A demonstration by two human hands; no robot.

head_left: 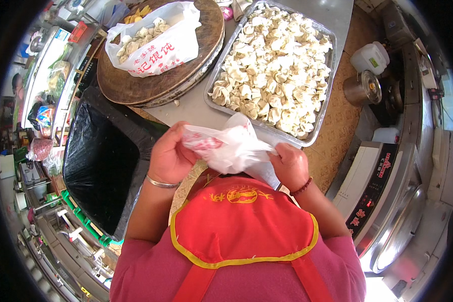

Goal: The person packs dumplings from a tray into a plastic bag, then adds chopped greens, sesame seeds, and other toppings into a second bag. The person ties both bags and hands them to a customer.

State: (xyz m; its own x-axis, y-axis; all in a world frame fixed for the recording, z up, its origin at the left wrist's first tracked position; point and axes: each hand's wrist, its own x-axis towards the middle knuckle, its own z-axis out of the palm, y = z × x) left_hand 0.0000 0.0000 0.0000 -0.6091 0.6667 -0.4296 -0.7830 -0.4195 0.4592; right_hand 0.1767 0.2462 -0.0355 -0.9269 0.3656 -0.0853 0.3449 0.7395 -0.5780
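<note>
The fingers of the left hand (173, 153) and right hand (291, 163) grasp opposite sides of a thin white plastic bag with red print (231, 148) before the worktop's (186, 109) near edge, apparently keeping it spread. A rectangular metal tray (286, 136) of pale folded dumplings (277, 70) occupies the right edge.

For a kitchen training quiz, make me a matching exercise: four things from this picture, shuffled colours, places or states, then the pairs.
1. Metal tray
2. Open plastic bag
3. Apron
4. Left hand

A. Red, yellow-edged
B. Gripping a crumpled bag
C. On the round wooden board
D. Heaped with dumplings

Pairs: 1-D, 2-C, 3-A, 4-B
</note>
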